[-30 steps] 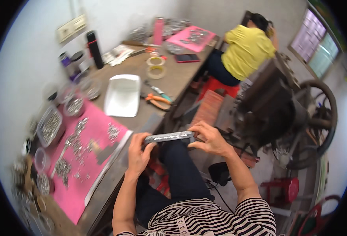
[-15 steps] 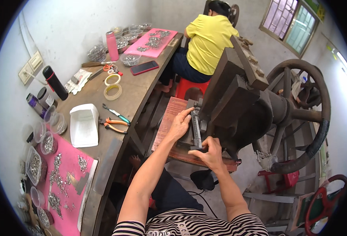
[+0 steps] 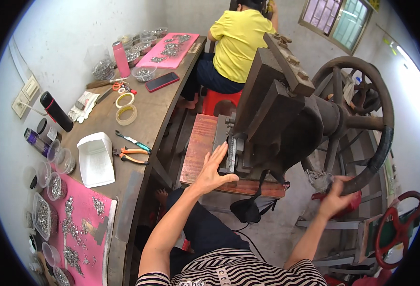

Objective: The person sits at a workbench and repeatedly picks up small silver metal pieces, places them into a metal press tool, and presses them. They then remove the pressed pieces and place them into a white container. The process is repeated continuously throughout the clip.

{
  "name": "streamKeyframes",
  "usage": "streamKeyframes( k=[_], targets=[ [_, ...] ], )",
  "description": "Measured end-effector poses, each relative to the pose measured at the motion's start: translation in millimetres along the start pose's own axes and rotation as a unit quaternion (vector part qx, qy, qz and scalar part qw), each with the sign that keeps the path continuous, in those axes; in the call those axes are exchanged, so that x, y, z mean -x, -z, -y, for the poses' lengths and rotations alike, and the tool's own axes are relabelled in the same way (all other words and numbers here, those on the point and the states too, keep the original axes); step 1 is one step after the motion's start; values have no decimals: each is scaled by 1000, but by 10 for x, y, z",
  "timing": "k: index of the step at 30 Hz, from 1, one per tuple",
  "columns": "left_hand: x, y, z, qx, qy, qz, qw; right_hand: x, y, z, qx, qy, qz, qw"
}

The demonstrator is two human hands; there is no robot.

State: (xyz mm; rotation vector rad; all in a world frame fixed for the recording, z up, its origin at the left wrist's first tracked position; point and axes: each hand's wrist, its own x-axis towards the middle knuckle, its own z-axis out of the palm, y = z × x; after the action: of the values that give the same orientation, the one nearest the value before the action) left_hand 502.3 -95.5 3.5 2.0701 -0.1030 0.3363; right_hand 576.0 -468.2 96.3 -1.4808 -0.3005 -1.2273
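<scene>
The room had pale walls (image 3: 76,28), and along its side a long brown table (image 3: 150,109) stood well to the left of the left hand. A heavy dark machine (image 3: 286,124) rose just to the right of that hand and beyond it. Its big wheel (image 3: 365,124) was farther right, with the lower rim at the right hand. Beneath the left hand and to its left was a reddish board (image 3: 200,148).

The left hand (image 3: 213,170) was extended, holding nothing, with its fingers stretched forward and its thumb spread to the right. The right hand (image 3: 335,198) seemed to be closed around the wheel's rim; how tightly, I cannot tell.

The grey bar (image 3: 231,157) lay just to the right of the left hand's fingers, at the foot of the machine. The left hand was clearly the nearer one; whether its fingertips touched the bar was not certain. The bar's long axis ran away from the body, nearly parallel with these fingers, its far end leaning slightly rightward, its near end by the thumb.
</scene>
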Motion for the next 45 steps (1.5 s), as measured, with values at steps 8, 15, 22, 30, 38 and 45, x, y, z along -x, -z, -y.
streamKeyframes(
  k=[8,15,22,30,38,45],
  targets=[
    [-25,4,37,-61,8,-12,998,-908,-39,501,76,-98,186,975],
    [-375,-33,-12,-108,2,18,994,-2186,-421,752,69,-141,349,924],
    [-450,-25,24,-108,5,19,994,-1868,-268,673,12,-131,267,955],
    [-481,-42,36,-97,7,20,995,-1339,-120,704,113,-78,227,964],
    [-481,-57,36,-96,0,20,995,-2660,-883,836,169,-83,395,899],
    [-410,-40,54,-125,16,34,991,-1130,-155,513,137,-24,146,980]
  ],
)
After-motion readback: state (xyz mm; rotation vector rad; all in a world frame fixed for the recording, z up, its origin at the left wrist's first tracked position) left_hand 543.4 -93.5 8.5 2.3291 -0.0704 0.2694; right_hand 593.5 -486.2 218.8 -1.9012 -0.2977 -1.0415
